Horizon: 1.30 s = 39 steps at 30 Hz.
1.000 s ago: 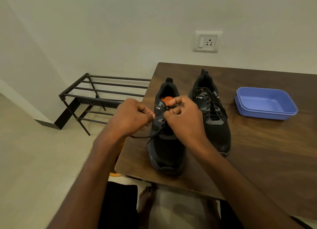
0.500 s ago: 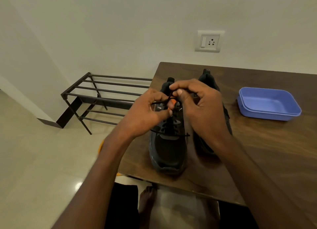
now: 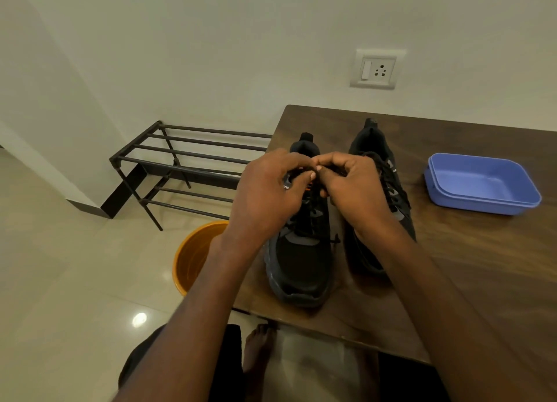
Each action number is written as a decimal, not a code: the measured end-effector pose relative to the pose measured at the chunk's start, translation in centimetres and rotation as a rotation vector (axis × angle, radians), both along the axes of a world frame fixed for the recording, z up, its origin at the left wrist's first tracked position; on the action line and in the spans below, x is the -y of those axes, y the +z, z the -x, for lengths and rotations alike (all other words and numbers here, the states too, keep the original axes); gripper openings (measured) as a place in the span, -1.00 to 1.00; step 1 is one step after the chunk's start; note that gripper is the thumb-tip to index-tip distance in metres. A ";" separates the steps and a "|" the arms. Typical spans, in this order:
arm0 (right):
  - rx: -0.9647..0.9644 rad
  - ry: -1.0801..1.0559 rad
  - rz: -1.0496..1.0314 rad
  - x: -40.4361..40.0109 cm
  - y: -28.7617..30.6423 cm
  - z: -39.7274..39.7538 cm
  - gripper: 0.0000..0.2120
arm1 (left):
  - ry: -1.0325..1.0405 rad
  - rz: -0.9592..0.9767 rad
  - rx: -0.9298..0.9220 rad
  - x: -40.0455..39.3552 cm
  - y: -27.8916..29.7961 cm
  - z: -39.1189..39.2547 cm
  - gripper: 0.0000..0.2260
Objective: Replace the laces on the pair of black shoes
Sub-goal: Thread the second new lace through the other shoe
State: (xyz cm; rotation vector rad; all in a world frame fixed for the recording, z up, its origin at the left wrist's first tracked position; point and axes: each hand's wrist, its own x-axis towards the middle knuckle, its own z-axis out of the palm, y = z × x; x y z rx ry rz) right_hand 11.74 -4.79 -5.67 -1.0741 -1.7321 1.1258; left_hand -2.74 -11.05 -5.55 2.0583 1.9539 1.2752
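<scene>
My fingers point(image 3: 313, 176) are curled tight over the top of the left-hand shoe point(image 3: 298, 251): the left hand point(image 3: 268, 193) and right hand point(image 3: 355, 187) meet thumb to thumb, both pinching the black lace point(image 3: 313, 196) near the uppermost eyelets, where a bit of orange tongue shows between them. How the lace runs inside the pinch I cannot tell, since my knuckles hide it. I judge this to be the tying or final threading stage on this shoe; the lower eyelets look laced, and a short lace end pokes out beside the vamp. The next move probably calls for keeping tension on both ends while crossing them, without dragging the shoe across the surface point(image 3: 482, 266). The shoe sits near the surface's front left corner, its long axis running away from me, toe toward me and heel toward the wall. The second shoe point(image 3: 388, 190) lies just beside it on the right, parallel, pointing the same way and apparently already laced. A blue plastic tray point(image 3: 482, 184) rests well apart on the right.
</scene>
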 end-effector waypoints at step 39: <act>0.587 -0.101 -0.249 0.4 -0.6 -1.3 -0.92 | 0.181 0.298 0.360 -0.9 -1.9 1.4 -0.91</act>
